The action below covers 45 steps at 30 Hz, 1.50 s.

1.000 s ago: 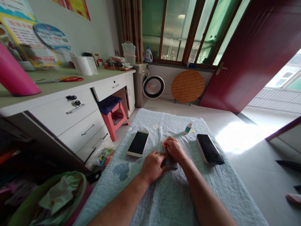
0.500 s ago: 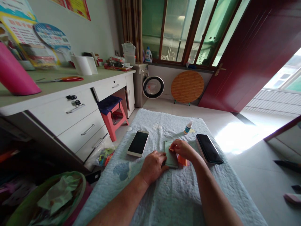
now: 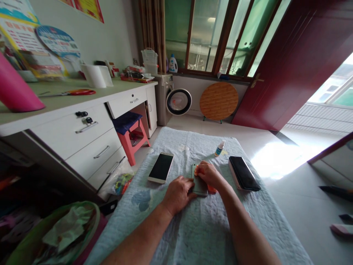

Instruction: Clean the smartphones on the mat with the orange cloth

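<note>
A grey-green phone (image 3: 198,185) lies on the pale blue quilted cloth (image 3: 193,228) in front of me. My left hand (image 3: 178,193) rests against its near left edge, fingers curled onto it. Over the phone's upper half, my right hand (image 3: 210,175) presses an orange cloth (image 3: 211,189) that peeks out under the palm and at the fingertips. A gold phone with a dark screen (image 3: 161,167) lies to the left. A black phone (image 3: 243,173) lies to the right. A small white dropper bottle (image 3: 219,149) stands behind them.
A white desk with drawers (image 3: 82,125) runs along the left, a red stool (image 3: 129,132) beneath it. A green basket of rubbish (image 3: 55,235) sits at the lower left. A washing machine (image 3: 172,99), a round wooden tabletop (image 3: 218,101) and a dark red door (image 3: 298,62) stand beyond.
My right hand slid with the orange cloth from the phone's far end to its right edge, then back left over the upper part. The left hand stayed put.
</note>
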Available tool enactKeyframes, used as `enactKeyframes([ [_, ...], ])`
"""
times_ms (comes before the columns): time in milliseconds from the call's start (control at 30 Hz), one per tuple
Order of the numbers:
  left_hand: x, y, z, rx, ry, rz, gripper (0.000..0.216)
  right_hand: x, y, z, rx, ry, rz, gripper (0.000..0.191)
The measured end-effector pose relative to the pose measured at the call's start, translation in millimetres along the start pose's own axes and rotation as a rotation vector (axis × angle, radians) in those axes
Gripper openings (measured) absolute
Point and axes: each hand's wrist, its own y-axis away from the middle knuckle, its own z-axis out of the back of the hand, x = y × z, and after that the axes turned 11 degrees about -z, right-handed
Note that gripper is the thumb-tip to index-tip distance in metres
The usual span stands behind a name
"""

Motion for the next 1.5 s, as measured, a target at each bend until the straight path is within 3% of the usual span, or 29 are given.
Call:
enactKeyframes([
  [100, 0, 0, 0, -0.003, 0.004, -0.002, 0.018, -6, 0, 1, 0.019, -0.031, 0.002, 0.02],
  [333, 3, 1, -4, -0.025, -0.009, -0.01, 0.015, -22, -4, -7, -0.278, -0.017, -0.104, 0.017],
  [467, 5, 1, -6, -0.025, -0.004, -0.009, 0.016, -26, -4, -7, -0.293, -0.01, -0.114, 0.019],
  [633, 6, 1, -5, -0.032, 0.012, -0.021, 0.019, -23, -2, 1, -0.121, -0.015, -0.099, 0.019],
  [833, 6, 0, -3, -0.008, 0.016, -0.041, 0.022, -9, 23, 15, 0.363, -0.241, -0.274, 0.013],
  [1000, 8, 1, -6, -0.039, 0.018, -0.036, 0.024, -2, 41, 18, 0.46, -0.281, -0.262, 0.014],
  [1100, 9, 1, -7, -0.037, 0.02, -0.035, 0.021, -7, 34, 16, 0.382, -0.254, -0.257, 0.017],
  [1233, 8, 0, -7, -0.033, 0.025, -0.036, 0.018, -19, 13, 12, 0.012, -0.1, -0.159, 0.019],
  [1333, 8, 0, -7, -0.044, 0.014, -0.03, 0.017, -28, -1, 6, -0.161, -0.078, -0.125, 0.02],
  [1500, 9, 1, -8, -0.054, 0.007, -0.035, 0.019, -33, -8, -1, -0.248, -0.048, -0.152, 0.021],
])
